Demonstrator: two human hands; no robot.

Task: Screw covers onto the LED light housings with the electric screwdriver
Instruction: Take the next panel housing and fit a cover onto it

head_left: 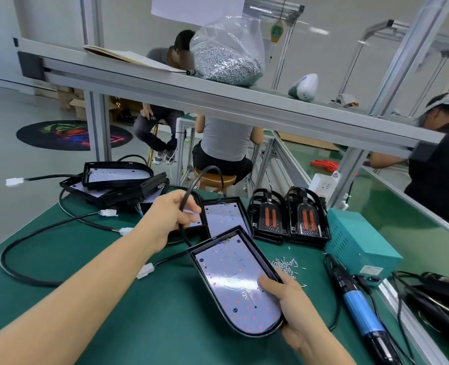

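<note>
We work at a green-matted workbench [144,306] under a grey aluminium-framed shelf [218,101], with other seated workers in the workshop beyond. Our right hand [294,309] grips the near end of a black oval LED housing [239,283] tilted above the mat, while our left hand [169,219] pinches its black cable [191,188]. The blue-handled electric screwdriver [357,304] lies to the right, near loose silver screws [286,266].

5 open LED housings [238,283], 2 covered lights [289,219], 1 elec. screwdriver [360,309], 2 hands [294,306]
</note>
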